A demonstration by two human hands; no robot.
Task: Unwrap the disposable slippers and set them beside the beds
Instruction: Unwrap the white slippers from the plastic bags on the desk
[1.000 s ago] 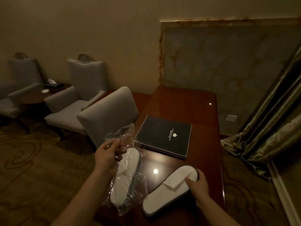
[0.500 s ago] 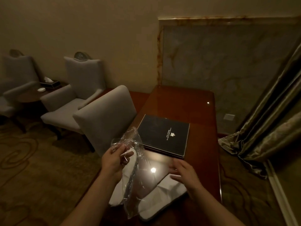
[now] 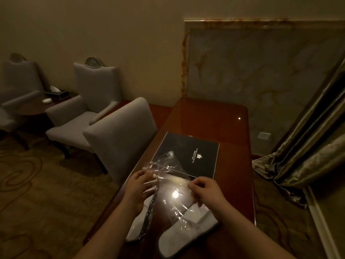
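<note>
Between both hands, the crinkled clear plastic wrapper (image 3: 169,186) stretches across the glossy red-brown wooden desk (image 3: 211,116), left hand (image 3: 139,186) and right hand (image 3: 204,188) pinching opposite edges. Two flat white disposable slippers (image 3: 188,224) lie underneath, long axes toward the person, nearer the right hand.

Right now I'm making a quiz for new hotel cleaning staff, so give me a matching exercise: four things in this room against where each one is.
Things:
1. black folder
2. tissue box
3. clear wrapper
4. curtain

Places:
A. on the small side table between the armchairs
B. held between both hands over the desk
C. bunched on the floor at the right
D. flat on the desk beyond the hands

Pairs: 1-D, 2-A, 3-B, 4-C
</note>
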